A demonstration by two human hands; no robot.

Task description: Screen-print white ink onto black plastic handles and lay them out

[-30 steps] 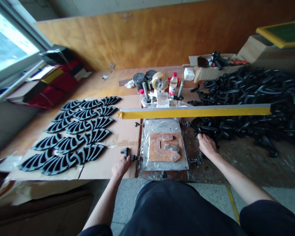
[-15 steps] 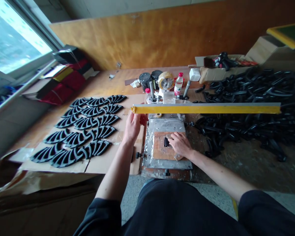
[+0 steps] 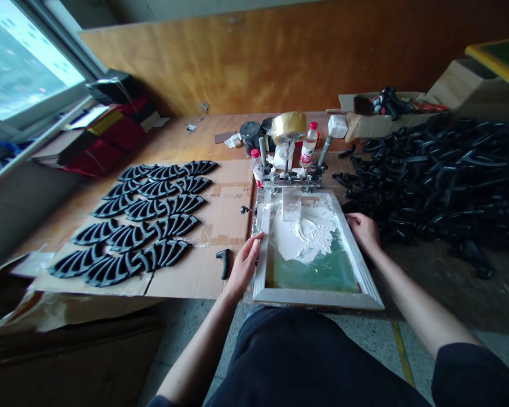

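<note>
A silver-rimmed printing screen lies lowered over the platform, with white paste spread over the back of its green mesh. My left hand is at the screen's left rim, fingertips closed against that edge. On the opposite side, my right hand has its bent fingers at the right rim, some of them hidden. A clear squeegee plate hangs above the paste from the metal clamp bar. Close to my left hand, one curved black plastic part rests on the cardboard.
Rows of black curved parts cover the cardboard sheet at left. A heap of loose black parts spreads at right. Behind the clamp stand a tape roll, a dark tub and a red-capped bottle.
The screen has swung down from its raised, edge-on position and covers the platform. My left hand has come down; my right hand has left the platform for the right rim. A black part appears on the cardboard.
</note>
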